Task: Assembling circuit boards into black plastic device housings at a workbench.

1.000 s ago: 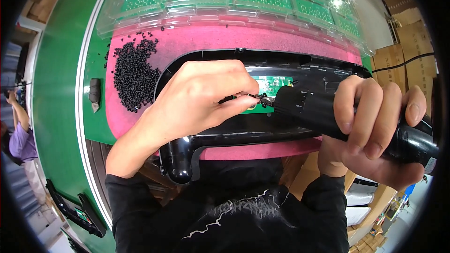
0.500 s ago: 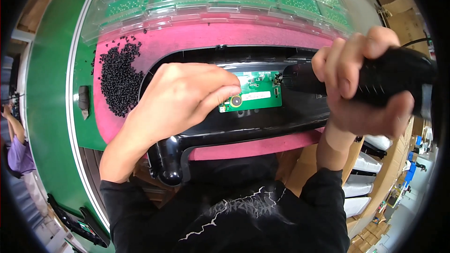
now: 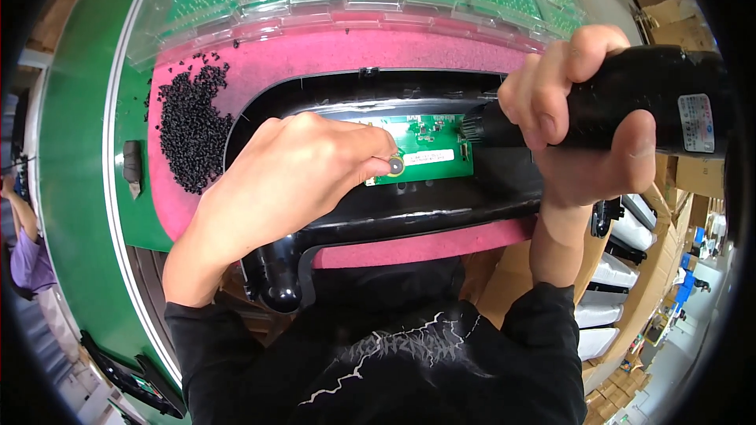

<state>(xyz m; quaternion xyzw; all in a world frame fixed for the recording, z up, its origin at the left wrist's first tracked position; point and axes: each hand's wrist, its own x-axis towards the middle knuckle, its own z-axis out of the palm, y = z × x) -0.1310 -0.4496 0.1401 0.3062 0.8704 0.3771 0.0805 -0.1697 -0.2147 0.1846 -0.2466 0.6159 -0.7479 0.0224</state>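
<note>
A green circuit board (image 3: 429, 167) with a white label strip lies inside a long black plastic housing (image 3: 409, 208). My left hand (image 3: 295, 169) is closed over the board's left end, thumb and forefinger pinched beside a round, yellow-rimmed disc (image 3: 396, 165); the fingertips hide that corner. In my right hand (image 3: 579, 102) is a black power screwdriver (image 3: 630, 94), fingers wrapped round its thick body. Its ribbed nose (image 3: 476, 126) points left, at the board's right end; whether the bit touches is hidden. A heap of small black screws (image 3: 193, 130) lies left of the housing.
Clear plastic trays (image 3: 315, 12) of green boards stand beyond the pink mat (image 3: 417, 51). A short dark tool (image 3: 132, 165) lies on the green table (image 3: 83, 173) at left. White-wrapped pieces (image 3: 610, 271) sit in a carton at lower right. A person in purple (image 3: 31, 260) is far left.
The screwdriver has moved left and slightly up, its nose now over the board's right end. My left thumb now overlaps the round disc. The whole view has shifted slightly.
</note>
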